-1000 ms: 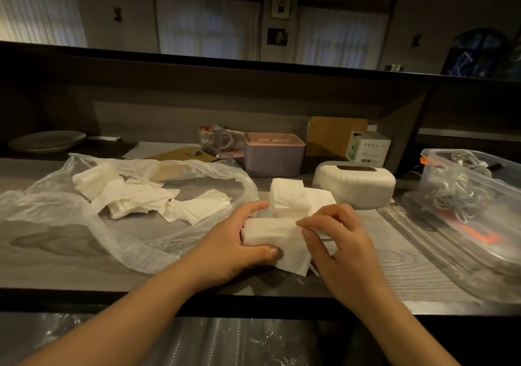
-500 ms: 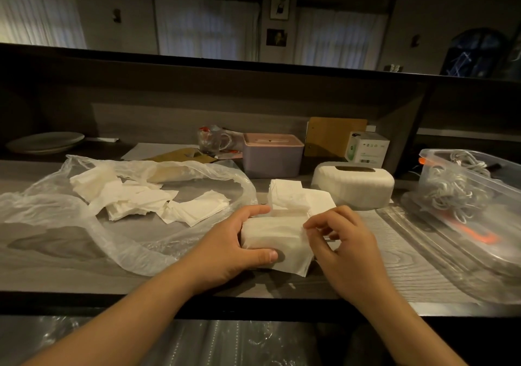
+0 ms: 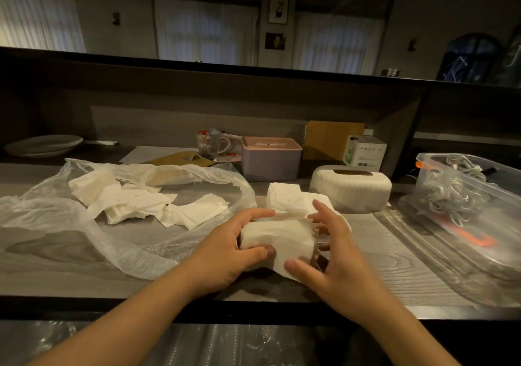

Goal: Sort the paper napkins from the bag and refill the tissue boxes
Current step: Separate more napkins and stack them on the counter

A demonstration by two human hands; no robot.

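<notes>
A folded stack of white napkins (image 3: 277, 237) lies on the grey wooden counter in front of me. My left hand (image 3: 235, 245) grips its left end, thumb in front and fingers behind. My right hand (image 3: 328, 248) cups its right end with the fingers spread and the thumb under the front corner. Behind it sits another pile of napkins (image 3: 290, 200). A clear plastic bag (image 3: 84, 219) on the left holds several loose napkins (image 3: 146, 205). A white rounded tissue box (image 3: 351, 192) and a pink square tissue box (image 3: 270, 158) stand further back.
A clear plastic tub (image 3: 465, 193) of white cords and its lid (image 3: 451, 247) fill the right side. A glass mug (image 3: 210, 145), brown board (image 3: 332, 138), small white carton (image 3: 365, 152), papers (image 3: 158, 155) and plates (image 3: 42, 144) line the back under a dark shelf.
My right hand has moved from pinching the top of the stack to cupping its right end, fingers now spread. My left hand keeps its grip on the left end.
</notes>
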